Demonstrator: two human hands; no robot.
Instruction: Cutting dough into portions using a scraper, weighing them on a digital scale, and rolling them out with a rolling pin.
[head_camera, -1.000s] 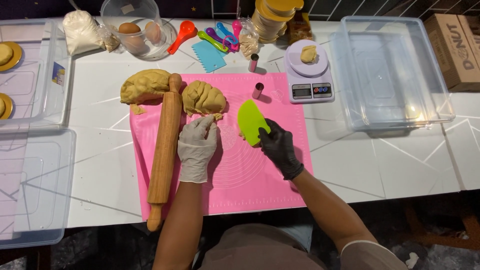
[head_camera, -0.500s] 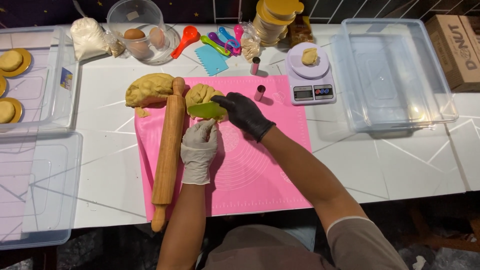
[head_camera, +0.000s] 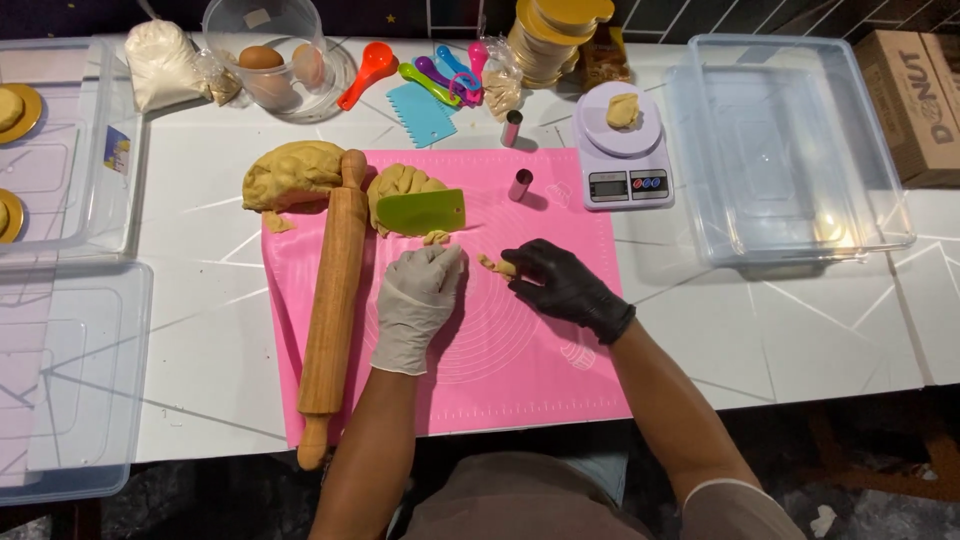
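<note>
Your right hand (head_camera: 565, 285), in a black glove, pinched a small dough piece (head_camera: 496, 264) on the pink silicone mat (head_camera: 520, 350). Your left hand (head_camera: 420, 300), white-gloved, rested flat and released just below the green scraper (head_camera: 420, 212), which lay against the dough lump (head_camera: 400, 185) beside the rolling pin (head_camera: 335, 290).

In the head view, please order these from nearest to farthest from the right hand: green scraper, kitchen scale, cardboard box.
From the right hand:
1. Green scraper, up-left, standing against the dough.
2. Kitchen scale, above it, just past the pink mat's corner.
3. Cardboard box, far upper right at the table edge.
</note>
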